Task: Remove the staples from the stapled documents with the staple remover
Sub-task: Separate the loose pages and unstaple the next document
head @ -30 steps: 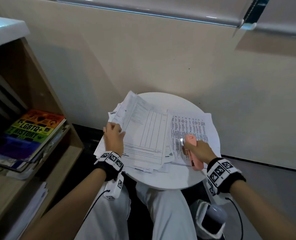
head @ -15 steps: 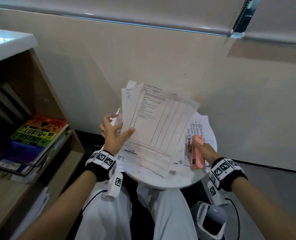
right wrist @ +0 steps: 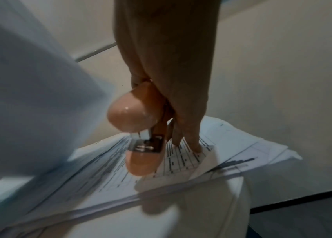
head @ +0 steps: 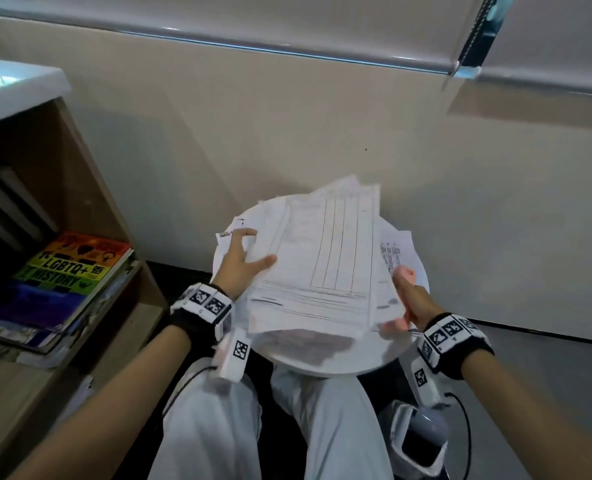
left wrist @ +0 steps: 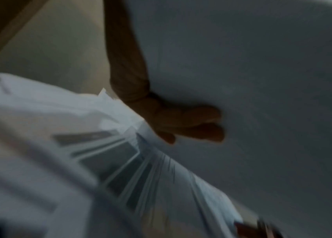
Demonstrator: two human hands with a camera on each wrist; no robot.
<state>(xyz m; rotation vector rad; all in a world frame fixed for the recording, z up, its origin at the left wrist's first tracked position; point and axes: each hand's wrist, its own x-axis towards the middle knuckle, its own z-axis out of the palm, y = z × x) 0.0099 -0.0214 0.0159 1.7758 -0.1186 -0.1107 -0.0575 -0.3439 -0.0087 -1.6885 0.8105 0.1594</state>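
Note:
A thick stack of white printed documents point(head: 322, 265) is lifted off the small round white table point(head: 343, 362), tilted and blurred. My left hand point(head: 244, 261) grips its left edge, thumb on top and fingers point(left wrist: 183, 122) underneath. My right hand point(head: 414, 301) holds a pink staple remover point(head: 405, 273) at the stack's right edge. In the right wrist view the pink tool point(right wrist: 134, 112) points its metal tip down, and my fingertips point(right wrist: 194, 145) touch a printed document point(right wrist: 181, 161) lying on the table. I cannot make out any staple.
More loose sheets point(head: 396, 251) lie on the table's right side. A wooden shelf point(head: 90, 188) with a rainbow-covered book point(head: 76, 268) stands at the left. A beige wall rises close behind the table. My legs are under it, and a pouch with a device point(head: 422, 434) sits at the lower right.
My left hand picked the stack up from the table, raised it, then swung it right and lower over the right-hand sheets. My right hand kept the pink tool and stayed at the right.

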